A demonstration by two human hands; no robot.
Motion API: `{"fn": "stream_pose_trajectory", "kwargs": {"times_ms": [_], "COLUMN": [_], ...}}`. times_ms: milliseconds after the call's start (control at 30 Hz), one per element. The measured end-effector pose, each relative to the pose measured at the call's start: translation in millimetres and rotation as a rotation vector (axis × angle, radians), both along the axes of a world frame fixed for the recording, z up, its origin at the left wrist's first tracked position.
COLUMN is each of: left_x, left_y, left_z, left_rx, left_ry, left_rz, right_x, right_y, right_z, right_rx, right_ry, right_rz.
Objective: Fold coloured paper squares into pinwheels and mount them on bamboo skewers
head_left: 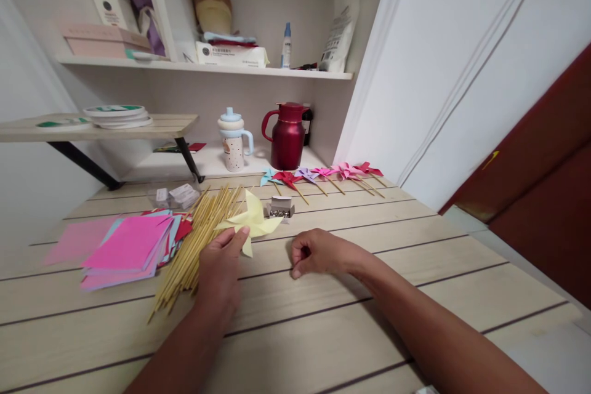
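A pale yellow paper pinwheel (253, 219) is pinched between the thumb and fingers of my left hand (220, 268), and no stick shows on it. My right hand (321, 251) rests low over the table to the right, apart from the pinwheel. Its fingers are curled in with the thumb close to them; whatever they hold, if anything, is too small or hidden to make out. Just behind the pinwheel stands a small opened box (281, 208) of shiny metal pieces. A pile of thin wooden sticks (196, 246) lies beside and partly behind my left hand.
Coloured paper squares (127, 243) are stacked at the left. Finished pinwheels on sticks (318, 177) lie in a row at the back. Behind them stand a red jug (289, 138) and a tumbler (233, 144). A small raised shelf (170, 123) overhangs the left rear.
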State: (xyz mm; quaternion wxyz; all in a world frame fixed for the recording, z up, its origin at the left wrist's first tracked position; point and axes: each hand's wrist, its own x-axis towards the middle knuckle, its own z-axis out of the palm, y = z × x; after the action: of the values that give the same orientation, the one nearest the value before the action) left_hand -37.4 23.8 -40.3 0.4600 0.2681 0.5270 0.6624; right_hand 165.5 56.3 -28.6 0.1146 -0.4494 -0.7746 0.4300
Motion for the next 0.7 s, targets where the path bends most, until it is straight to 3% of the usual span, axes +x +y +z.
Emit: {"fn": "stream_pose_trajectory", "kwargs": {"times_ms": [467, 700], "left_x": [-3.8, -3.9], "left_y": [1.1, 0.3], "left_z": [-2.2, -1.9], "left_rx": [0.000, -0.004], "left_ry": [0.028, 0.033], "left_rz": [0.000, -0.020], "right_x": [2.0, 17.0], "right_y": [4.2, 7.6], "right_z": [-7.3, 1.2], "right_rx": [-0.014, -0.109], "right_ry": [0.093, 0.166], "right_rz": [-0.018, 0.119]}}
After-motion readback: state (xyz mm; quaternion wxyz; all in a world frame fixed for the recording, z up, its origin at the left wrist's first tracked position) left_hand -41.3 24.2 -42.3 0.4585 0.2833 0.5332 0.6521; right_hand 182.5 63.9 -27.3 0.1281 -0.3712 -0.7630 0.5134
